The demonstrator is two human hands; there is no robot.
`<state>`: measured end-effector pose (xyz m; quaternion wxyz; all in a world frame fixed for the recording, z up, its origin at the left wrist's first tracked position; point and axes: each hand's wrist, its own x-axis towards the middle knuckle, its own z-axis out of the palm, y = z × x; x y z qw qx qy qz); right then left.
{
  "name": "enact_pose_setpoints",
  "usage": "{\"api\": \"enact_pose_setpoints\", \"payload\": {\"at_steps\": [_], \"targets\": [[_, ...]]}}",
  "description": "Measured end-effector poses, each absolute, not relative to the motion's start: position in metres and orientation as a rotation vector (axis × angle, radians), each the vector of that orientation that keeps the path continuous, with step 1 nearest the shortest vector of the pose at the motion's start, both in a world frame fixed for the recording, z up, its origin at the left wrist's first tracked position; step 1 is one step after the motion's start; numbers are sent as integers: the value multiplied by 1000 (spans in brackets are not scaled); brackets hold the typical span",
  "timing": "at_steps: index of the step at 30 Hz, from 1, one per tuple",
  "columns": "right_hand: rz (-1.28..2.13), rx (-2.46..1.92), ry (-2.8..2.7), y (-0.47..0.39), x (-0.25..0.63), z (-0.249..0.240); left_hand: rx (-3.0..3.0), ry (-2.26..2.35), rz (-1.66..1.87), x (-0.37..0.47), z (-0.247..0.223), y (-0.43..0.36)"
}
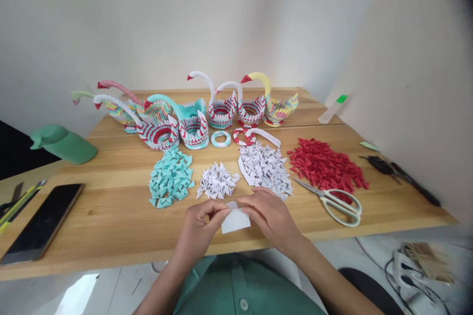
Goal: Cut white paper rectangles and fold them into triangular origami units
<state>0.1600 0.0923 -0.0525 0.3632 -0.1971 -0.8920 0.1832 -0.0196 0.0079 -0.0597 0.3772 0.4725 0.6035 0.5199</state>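
Far left to centre, paper swans point(158, 133) stood seemingly complete, while teal folded pieces point(170, 177) lay loose, nearer. The left hand point(201, 224), thumb and fingers nearly closed, pinched a white paper point(235, 221), apparently only partly folded, between the hands; the right hand point(275, 219), loosely curled, held its right side, left of red folded pieces point(325, 165), also loose.

The white paper point(235, 221) (small, straight-edged) is held, slightly tilted, over the wooden table point(121, 226).
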Motion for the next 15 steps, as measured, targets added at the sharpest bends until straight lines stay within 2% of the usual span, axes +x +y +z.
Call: {"api": "enact_pose_setpoints", "payload": {"at_steps": [6,10,15], "targets": [[706,-506,-2188,91,175,-60,824,1430,1380,-18,-60,10],[759,-423,-2146,88,171,-66,807,1407,1371,-11,-62,11],[947,-521,-1970,83,163,-64,921,1296,1318,-12,-63,4]]}}
